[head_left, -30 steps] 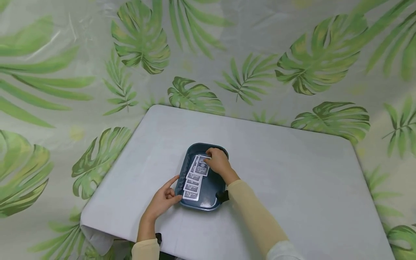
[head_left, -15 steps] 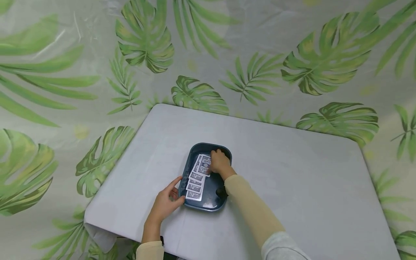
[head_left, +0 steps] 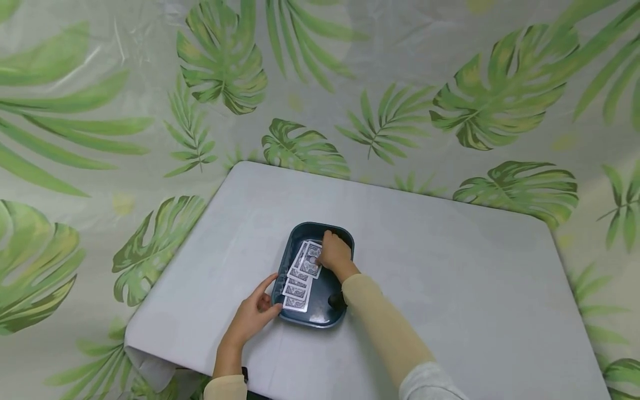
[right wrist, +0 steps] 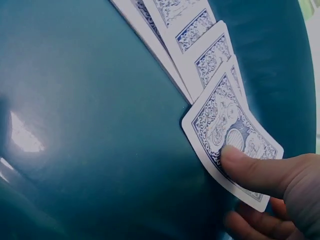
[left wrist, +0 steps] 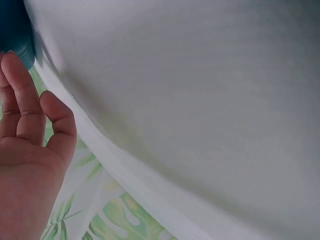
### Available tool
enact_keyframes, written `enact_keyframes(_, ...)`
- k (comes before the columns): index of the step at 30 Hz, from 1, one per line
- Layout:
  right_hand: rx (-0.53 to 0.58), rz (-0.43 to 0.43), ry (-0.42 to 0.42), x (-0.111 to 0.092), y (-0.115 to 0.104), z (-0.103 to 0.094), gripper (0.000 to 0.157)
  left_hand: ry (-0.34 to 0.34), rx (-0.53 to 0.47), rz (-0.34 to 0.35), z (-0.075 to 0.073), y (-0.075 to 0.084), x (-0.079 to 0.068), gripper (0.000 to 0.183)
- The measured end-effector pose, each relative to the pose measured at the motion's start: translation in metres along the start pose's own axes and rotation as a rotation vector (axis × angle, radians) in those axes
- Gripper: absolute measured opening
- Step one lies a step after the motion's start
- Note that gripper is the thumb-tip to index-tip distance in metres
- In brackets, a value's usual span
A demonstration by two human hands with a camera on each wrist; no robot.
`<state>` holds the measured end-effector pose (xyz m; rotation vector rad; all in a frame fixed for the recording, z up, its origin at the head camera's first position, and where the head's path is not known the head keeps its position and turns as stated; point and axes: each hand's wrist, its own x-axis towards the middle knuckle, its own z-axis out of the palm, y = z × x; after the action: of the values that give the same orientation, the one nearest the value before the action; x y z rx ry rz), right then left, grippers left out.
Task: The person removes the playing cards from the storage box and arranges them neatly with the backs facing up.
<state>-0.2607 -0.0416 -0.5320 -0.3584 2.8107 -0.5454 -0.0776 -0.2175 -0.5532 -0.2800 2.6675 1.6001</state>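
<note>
A dark blue-green tray [head_left: 320, 316] stands on the table, with a row of face-down playing cards [head_left: 297, 291] overlapping along its left side. My right hand [head_left: 335, 253] reaches inside at the far end. It pinches the far-end playing card [right wrist: 217, 125], thumb on its patterned back and fingers underneath, and the card bows. Part of its edge overlaps the other cards in the right wrist view. My left hand [head_left: 252, 314] is at the tray's near left corner, thumb and index finger spread along the outer wall. In the left wrist view its fingertips meet the tray's side.
A white cloth covers the table [head_left: 440, 289], whose near left edge drops off below the left forearm. Behind it hangs a leaf-patterned sheet [head_left: 310, 83]. A black band [head_left: 337, 301] on the right wrist sits over the tray's right wall.
My right hand has shifted slightly nearer, its thumb moving from the card's far end down to its right side. The left hand stays at the tray's corner.
</note>
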Motion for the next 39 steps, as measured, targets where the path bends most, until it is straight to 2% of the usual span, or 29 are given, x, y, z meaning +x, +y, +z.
enact_keyframes(2, 0.019, -0.001, 0.007, -0.001, 0.0, -0.001, 0.073, -0.004, -0.006, 0.0, 0.0, 0.0, 0.0, 0.068)
enact_keyframes(9, 0.157, -0.062, 0.077, -0.005, 0.002, -0.007, 0.024, -0.013, -0.02, 0.004, -0.001, 0.0, 0.0, 0.069)
enact_keyframes(15, 0.297, -0.133, 0.146, -0.007, 0.005, -0.012, 0.011, -0.023, -0.044, -0.012, -0.003, 0.002, 0.0, 0.069)
enact_keyframes(20, 0.482, -0.137, 0.172, -0.012, 0.005, -0.024, 0.009, -0.04, -0.073, -0.002, -0.003, 0.002, 0.0, 0.068)
enact_keyframes(23, 0.591, -0.115, 0.204, -0.016, 0.009, -0.034, 0.01, -0.048, -0.08, -0.009, -0.002, 0.001, -0.001, 0.069)
enact_keyframes(27, 0.695, -0.068, 0.271, -0.019, 0.026, -0.048, 0.014, -0.058, -0.083, -0.025, -0.002, 0.0, -0.001, 0.07)
enact_keyframes(33, 0.92, 0.123, 0.35, -0.017, 0.069, -0.066, 0.02, -0.067, -0.081, -0.021, -0.002, 0.002, -0.001, 0.069)
enact_keyframes(39, 0.972, 0.237, 0.42, -0.018, 0.104, -0.074, 0.021, -0.059, -0.074, -0.04, -0.001, 0.002, -0.001, 0.069)
